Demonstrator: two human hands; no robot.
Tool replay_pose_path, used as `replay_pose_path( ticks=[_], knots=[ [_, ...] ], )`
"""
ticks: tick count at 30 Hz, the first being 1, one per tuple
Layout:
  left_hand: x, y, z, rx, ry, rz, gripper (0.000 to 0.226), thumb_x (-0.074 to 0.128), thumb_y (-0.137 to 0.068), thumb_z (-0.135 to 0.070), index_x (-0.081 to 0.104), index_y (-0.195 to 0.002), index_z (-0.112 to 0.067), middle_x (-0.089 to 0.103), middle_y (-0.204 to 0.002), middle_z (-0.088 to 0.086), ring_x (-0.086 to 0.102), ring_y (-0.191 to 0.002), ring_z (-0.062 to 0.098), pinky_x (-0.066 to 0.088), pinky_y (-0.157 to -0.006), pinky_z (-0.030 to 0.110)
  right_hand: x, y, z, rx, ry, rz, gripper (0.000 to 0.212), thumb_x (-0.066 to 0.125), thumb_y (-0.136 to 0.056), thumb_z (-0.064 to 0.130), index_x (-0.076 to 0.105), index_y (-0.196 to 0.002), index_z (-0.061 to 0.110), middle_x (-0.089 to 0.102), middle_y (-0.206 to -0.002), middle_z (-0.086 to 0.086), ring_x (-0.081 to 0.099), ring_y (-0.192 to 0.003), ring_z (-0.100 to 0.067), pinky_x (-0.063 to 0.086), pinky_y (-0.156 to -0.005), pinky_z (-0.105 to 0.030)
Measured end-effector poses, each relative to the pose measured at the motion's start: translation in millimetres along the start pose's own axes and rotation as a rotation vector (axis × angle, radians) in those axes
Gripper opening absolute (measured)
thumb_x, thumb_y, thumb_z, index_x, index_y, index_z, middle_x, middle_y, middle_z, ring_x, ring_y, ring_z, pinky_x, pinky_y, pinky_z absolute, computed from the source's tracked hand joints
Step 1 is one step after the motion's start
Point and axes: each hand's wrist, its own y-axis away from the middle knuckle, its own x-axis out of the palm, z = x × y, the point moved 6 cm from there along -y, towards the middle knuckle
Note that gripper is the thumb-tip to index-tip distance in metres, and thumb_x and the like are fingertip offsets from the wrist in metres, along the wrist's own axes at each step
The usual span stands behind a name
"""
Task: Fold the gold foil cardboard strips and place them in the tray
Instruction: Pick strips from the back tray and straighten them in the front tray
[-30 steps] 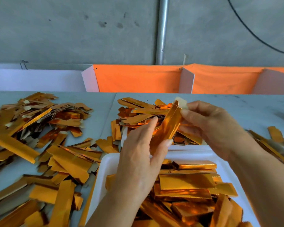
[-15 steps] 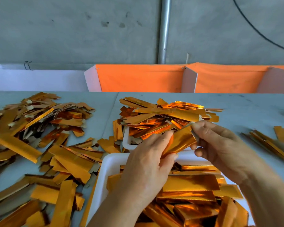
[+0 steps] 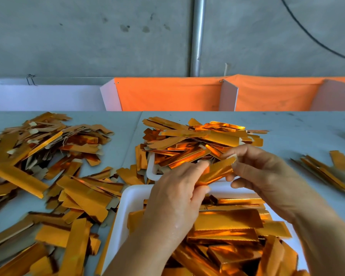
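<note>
Bare table far right; strip piles crowd left; heaped tray blocks near centre.

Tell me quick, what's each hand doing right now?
Left hand: closed on the near end of a gold strip, grip by fingertips.
Right hand: closed on the far end of the same strip, above the white tray.

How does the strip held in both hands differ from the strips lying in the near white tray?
The held strip is up in the air, pinched by the left hand and right hand; the tray strips lie piled, untouched. The held one slants; the top tray strips lie mostly level. All are gold foil.
</note>
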Motion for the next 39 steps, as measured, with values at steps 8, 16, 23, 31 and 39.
replay_pose_path(
  ticks=[8,16,23,31,39],
  knots=[
    [-3,-1,-1,-0.038,-0.126,-0.050,0.054,0.070,-0.082,-0.024,0.054,-0.132,-0.017,0.066,-0.098,-0.004,0.064,-0.082,0.013,0.051,-0.064,0.024,-1,7,9,-0.042,0.103,-0.100,0.026,0.062,-0.073,0.042,0.073,-0.086,0.023,0.071,-0.101,0.006,0.067,-0.098,-0.012,0.052,-0.090,-0.033],
    [5,-1,-4,-0.029,-0.149,0.003,0.046,0.061,-0.088,-0.026,0.052,-0.133,-0.022,0.064,-0.105,-0.005,0.062,-0.091,0.013,0.048,-0.071,0.023,4,4,1,0.054,0.087,-0.110,0.036,0.069,-0.065,0.044,0.070,-0.083,0.013,0.073,-0.101,0.005,0.070,-0.094,-0.017,0.048,-0.099,-0.047],
    [6,-1,-1,-0.024,0.010,0.009,0.047,0.049,-0.094,-0.032,0.041,-0.140,-0.030,0.059,-0.122,-0.011,0.054,-0.111,0.007,0.048,-0.093,0.028,8,3,-5,0.081,-0.232,0.037,0.011,0.070,-0.069,0.017,0.074,-0.078,0.014,0.073,-0.102,-0.009,0.069,-0.095,-0.023,0.058,-0.073,-0.027],
    [6,0,-10,0.001,0.082,-0.013,0.050,0.034,-0.094,-0.039,0.040,-0.142,-0.026,0.064,-0.104,-0.006,0.061,-0.090,0.009,0.055,-0.076,0.034,11,3,2,-0.016,-0.229,0.076,0.010,0.072,-0.065,0.027,0.076,-0.074,0.023,0.074,-0.084,-0.002,0.071,-0.083,-0.015,0.056,-0.071,-0.023],
    [2,1,-6,-0.090,0.177,-0.041,0.039,0.044,-0.091,-0.033,0.059,-0.127,-0.026,0.067,-0.099,-0.015,0.060,-0.093,-0.001,0.049,-0.078,0.011,9,3,7,-0.074,-0.030,0.039,0.008,0.070,-0.067,0.022,0.072,-0.075,0.023,0.072,-0.090,-0.005,0.069,-0.086,-0.020,0.059,-0.081,-0.035]
  ],
)
